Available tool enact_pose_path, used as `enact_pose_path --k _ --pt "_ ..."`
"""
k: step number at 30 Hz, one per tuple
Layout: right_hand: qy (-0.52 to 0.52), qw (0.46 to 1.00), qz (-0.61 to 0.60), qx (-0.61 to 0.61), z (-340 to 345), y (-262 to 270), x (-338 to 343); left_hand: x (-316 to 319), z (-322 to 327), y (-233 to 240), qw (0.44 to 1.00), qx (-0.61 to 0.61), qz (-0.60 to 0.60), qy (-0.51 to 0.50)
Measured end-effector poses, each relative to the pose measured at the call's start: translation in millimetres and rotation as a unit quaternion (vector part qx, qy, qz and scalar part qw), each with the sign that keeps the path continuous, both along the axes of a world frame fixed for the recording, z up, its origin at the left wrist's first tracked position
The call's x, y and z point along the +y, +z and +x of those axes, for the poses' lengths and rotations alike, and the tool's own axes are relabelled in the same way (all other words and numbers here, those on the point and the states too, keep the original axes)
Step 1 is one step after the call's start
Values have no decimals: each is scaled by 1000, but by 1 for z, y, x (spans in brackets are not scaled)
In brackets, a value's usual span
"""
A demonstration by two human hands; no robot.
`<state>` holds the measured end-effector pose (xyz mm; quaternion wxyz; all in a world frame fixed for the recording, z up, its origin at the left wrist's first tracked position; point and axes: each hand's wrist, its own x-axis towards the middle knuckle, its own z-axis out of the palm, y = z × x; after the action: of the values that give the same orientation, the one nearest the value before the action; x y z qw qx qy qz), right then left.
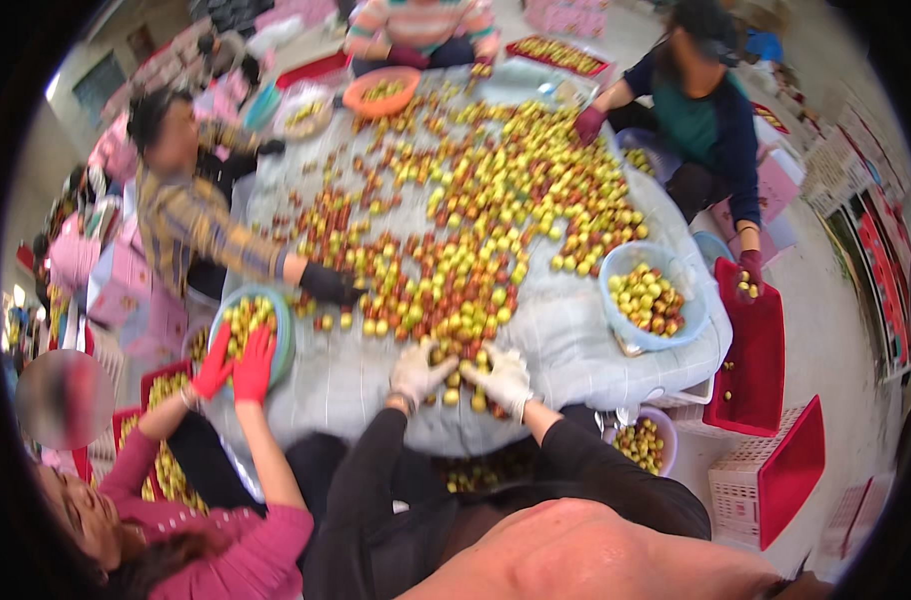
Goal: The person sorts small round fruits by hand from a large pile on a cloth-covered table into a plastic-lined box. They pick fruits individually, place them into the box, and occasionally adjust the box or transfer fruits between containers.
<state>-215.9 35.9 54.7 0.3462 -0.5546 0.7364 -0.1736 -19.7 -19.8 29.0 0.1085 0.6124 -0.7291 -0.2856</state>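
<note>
My left hand point(419, 373), in a white glove, rests at the near edge of a padded table covered with pale cloth point(560, 356). Opposite it, my right hand point(505, 380), gloved the same way, has its fingers spread. Several yellow-green and red-brown jujubes point(451, 396) lie loose between the two hands, right by the table's edge. Both hands touch the near end of a broad heap of jujubes point(455, 277) that stretches to the far side. Neither hand is closed around a fruit. Below the edge, more jujubes point(474, 476) show in shadow between my legs.
A blue basin point(654, 343) of jujubes stands right; a purple basin point(673, 442) sits below it. A co-worker's red-gloved hands point(253, 367) reach into a green-blue basin point(284, 349). Another's black glove point(328, 283) touches the heap. Red crates point(748, 375) stand on the right.
</note>
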Motion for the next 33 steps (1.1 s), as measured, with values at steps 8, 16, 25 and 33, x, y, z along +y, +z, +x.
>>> enact_pose_path --k 8,16,25,33 --pt "191 970 -86 120 -2 -9 32 56 -38 2 987 130 -57 -80" --pt "327 920 -183 116 -20 -18 75 124 -18 4 976 155 72 -137" --pt "418 876 -217 102 -28 -29 137 144 19 8 995 73 14 -66" --pt "416 909 35 16 -21 -78 182 105 75 21 962 -260 -64 -52"
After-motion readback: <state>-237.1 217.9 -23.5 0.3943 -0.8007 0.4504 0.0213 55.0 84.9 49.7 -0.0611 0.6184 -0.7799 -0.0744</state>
